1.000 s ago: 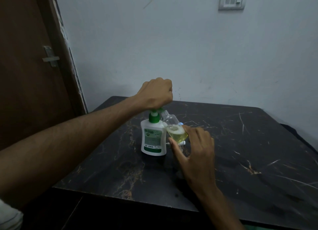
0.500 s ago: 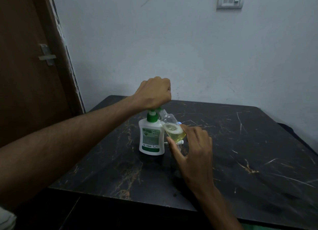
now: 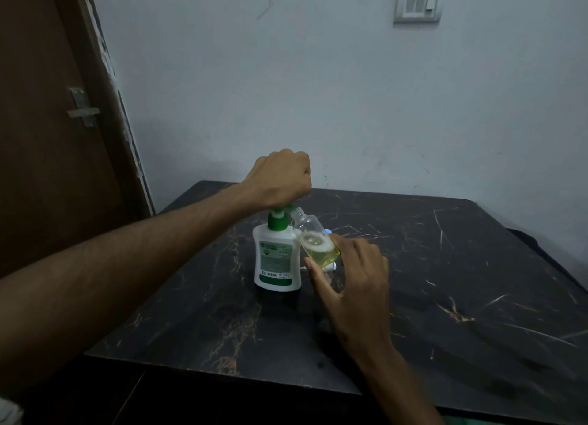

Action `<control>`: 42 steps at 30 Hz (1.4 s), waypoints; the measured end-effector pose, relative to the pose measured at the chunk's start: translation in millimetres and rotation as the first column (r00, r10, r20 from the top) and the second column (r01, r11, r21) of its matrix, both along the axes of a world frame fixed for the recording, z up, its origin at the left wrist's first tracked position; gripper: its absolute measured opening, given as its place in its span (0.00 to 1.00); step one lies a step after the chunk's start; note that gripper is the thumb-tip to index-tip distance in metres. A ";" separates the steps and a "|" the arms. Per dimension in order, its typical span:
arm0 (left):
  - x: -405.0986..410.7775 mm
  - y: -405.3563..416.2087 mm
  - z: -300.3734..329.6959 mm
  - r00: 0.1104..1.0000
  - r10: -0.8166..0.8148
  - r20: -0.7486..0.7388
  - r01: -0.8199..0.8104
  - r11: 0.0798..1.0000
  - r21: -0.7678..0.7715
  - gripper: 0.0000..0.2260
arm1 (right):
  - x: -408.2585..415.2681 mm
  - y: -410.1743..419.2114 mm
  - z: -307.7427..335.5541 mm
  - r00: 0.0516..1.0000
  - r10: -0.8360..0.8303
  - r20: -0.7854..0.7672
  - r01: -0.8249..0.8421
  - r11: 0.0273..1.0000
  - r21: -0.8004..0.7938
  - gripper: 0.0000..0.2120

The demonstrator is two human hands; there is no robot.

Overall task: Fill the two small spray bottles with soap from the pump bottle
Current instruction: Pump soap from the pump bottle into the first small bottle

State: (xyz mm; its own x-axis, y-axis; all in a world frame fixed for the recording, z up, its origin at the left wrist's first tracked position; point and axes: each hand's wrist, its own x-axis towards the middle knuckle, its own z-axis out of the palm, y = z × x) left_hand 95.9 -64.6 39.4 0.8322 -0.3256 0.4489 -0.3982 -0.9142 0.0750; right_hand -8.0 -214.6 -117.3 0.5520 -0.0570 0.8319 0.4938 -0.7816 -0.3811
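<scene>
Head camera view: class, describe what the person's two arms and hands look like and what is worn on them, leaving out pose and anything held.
Both forearms are bare up to the frame edge. The left hand and right hand carry no gloves, and no rings, watch or bracelet show. At the bottom left corner, a scrap of pale cloth peeks in, perhaps a sleeve; too little shows to tell.

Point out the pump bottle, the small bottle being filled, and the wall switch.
pump bottle [image 3: 276, 259], head view, on its front label
small spray bottle [image 3: 313, 238], head view, on its clear body
wall switch [image 3: 417, 1], head view, on its plate
</scene>
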 end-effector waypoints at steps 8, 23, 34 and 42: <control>-0.8 -2.4 3.2 1.000 0.013 0.001 -0.013 1.000 -0.011 0.09 | 0.3 -1.7 0.3 1.000 0.014 -0.002 -0.014 1.000 0.008 0.23; -5.2 -1.0 2.1 1.000 0.010 -0.005 -0.010 1.000 0.002 0.08 | -1.2 -0.8 0.6 1.000 0.014 -0.012 -0.014 1.000 0.002 0.25; -7.1 -2.2 2.3 1.000 0.026 -0.009 -0.026 1.000 -0.006 0.07 | -0.8 -0.2 0.1 1.000 0.014 -0.014 -0.014 1.000 0.001 0.24; -6.8 -2.8 0.5 1.000 0.031 -0.002 -0.031 0.999 -0.011 0.07 | -0.2 -0.7 -0.4 1.000 0.010 -0.011 -0.010 1.000 -0.004 0.24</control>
State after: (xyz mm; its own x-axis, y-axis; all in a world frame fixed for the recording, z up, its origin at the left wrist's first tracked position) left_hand 89.1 -67.4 39.9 0.8423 -0.2949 0.4512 -0.3698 -0.9251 0.0858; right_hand -8.3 -215.4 -117.8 0.5617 -0.0474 0.8260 0.4977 -0.7781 -0.3831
